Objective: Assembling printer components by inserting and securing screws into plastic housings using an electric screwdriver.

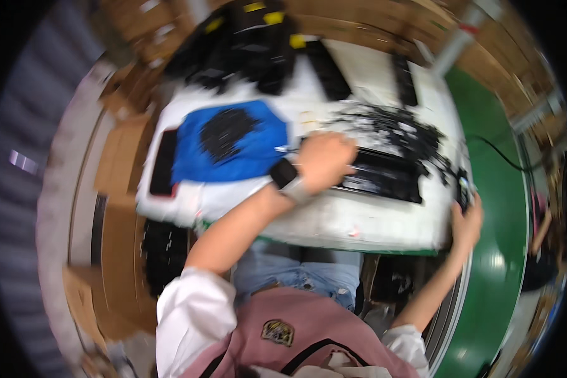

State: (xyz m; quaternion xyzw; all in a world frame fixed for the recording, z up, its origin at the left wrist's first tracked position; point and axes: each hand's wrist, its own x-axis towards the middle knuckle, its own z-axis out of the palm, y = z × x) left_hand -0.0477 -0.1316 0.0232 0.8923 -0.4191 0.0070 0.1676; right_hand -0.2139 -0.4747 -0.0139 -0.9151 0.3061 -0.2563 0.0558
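My left hand (324,160), with a smartwatch (284,174) on its wrist, is over the left end of a long black tray (384,176). Its fingers curl downward and are smeared by motion; what they hold, if anything, is hidden. At the table's right edge, my right hand (467,225) has its fingers closed about a small dark object (463,189) whose kind I cannot make out. Behind the tray, many thin black strips (397,129) are scattered in a loose heap. A dense pile of small black pieces (228,133) rests on a blue cloth or bag (264,135) at left.
A dark flat phone-like slab (164,162) lies left of the blue cloth. Black bags with yellow labels (246,44) and two long black pieces (327,69) (404,80) sit at the far side. Cardboard boxes (123,157) flank the white-covered table (321,220); green floor (491,277) is on the right.
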